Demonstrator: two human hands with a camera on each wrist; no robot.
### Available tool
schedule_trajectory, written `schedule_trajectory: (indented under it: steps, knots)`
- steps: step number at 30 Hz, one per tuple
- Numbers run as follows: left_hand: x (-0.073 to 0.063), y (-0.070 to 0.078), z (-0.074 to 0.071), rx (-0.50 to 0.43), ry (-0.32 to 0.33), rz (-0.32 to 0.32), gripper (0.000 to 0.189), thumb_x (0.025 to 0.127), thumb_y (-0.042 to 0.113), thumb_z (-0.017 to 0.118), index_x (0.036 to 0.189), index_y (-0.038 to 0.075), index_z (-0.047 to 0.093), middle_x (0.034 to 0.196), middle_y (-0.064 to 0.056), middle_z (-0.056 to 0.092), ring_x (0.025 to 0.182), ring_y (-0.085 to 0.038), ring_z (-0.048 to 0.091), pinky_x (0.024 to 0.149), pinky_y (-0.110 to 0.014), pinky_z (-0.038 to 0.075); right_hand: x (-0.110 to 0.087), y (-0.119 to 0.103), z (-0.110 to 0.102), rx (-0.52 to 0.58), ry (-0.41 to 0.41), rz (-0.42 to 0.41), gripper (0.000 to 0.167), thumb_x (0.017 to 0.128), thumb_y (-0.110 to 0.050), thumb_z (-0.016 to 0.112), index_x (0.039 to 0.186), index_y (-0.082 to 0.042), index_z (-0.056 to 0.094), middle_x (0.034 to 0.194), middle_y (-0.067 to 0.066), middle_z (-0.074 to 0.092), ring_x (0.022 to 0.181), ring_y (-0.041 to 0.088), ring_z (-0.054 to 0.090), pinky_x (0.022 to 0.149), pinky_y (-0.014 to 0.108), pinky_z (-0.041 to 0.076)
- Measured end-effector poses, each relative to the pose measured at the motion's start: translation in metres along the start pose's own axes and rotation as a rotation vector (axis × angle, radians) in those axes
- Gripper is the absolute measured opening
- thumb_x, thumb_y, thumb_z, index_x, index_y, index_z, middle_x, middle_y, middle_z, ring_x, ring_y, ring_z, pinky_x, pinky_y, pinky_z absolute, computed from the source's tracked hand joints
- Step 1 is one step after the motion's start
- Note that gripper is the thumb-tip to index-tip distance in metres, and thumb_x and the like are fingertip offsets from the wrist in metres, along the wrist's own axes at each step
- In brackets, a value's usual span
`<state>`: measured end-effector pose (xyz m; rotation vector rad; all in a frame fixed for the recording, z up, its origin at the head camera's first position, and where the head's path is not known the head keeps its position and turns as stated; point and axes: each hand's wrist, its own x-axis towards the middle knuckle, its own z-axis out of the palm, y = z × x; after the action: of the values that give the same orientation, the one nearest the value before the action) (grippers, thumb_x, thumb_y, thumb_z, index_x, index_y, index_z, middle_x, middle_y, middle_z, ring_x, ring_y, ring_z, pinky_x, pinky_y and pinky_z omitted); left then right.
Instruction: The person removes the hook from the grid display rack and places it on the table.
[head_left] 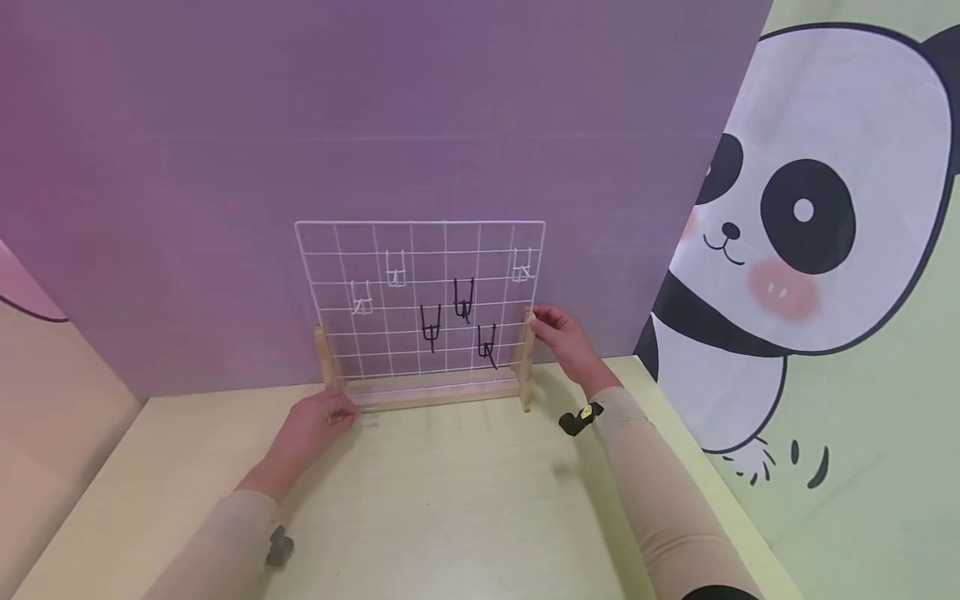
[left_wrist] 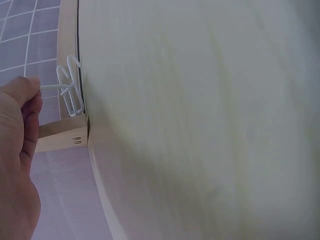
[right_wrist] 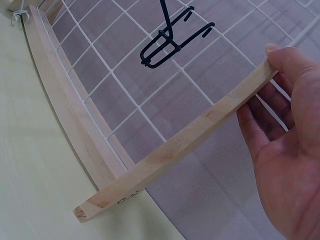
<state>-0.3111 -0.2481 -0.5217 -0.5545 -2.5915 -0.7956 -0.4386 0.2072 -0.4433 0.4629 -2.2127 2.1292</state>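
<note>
A white wire grid (head_left: 420, 222) stands upright in a light wooden frame on the table. Low at its left end, my left hand (head_left: 315, 421) pinches the stem of a white wire hook (left_wrist: 71, 90) between thumb and forefinger. The hook's loops are beside the foot of the left wooden post (left_wrist: 62, 135). My right hand (head_left: 566, 342) grips the upper end of the right wooden post (right_wrist: 170, 145), thumb on the front edge and fingers behind. Hung on the grid are three white hooks, one at upper middle (head_left: 396, 279), and three black hooks, the lowest at right (head_left: 487, 350).
The pale tabletop (head_left: 450, 500) spreads in front of the rack. Close behind rises a purple wall (head_left: 420, 108). On the right, a light green wall (head_left: 862, 500) carries a large panda drawing (head_left: 870, 108).
</note>
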Motion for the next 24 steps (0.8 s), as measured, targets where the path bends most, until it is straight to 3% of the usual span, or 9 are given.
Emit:
schedule_trajectory:
  steps: [7,24]
  knots:
    - [-0.0019,0.0032,-0.0019,0.015,-0.029,0.000,0.012,0.093,-0.004,0.082,0.098,0.006,0.080,0.099,-0.005,0.076,0.093,-0.031,0.075,0.087,-0.055,0.063,-0.0006,0.0030,-0.0016,-0.024,-0.008,0.015,0.035,0.113,-0.020,0.067,0.140,0.001,0.066,0.128,0.003,0.070,0.125,0.021,0.063,0.125,0.048,0.045]
    - [-0.0044,0.0031,-0.0003,-0.085,-0.163,-0.116,0.011,0.101,0.009,0.079,0.111,0.006,0.084,0.105,-0.006,0.080,0.100,-0.031,0.076,0.091,-0.056,0.064,-0.0039,-0.0050,-0.0001,-0.019,-0.006,0.022,0.035,0.113,-0.019,0.067,0.141,0.002,0.066,0.124,0.000,0.070,0.121,0.018,0.063,0.125,0.048,0.045]
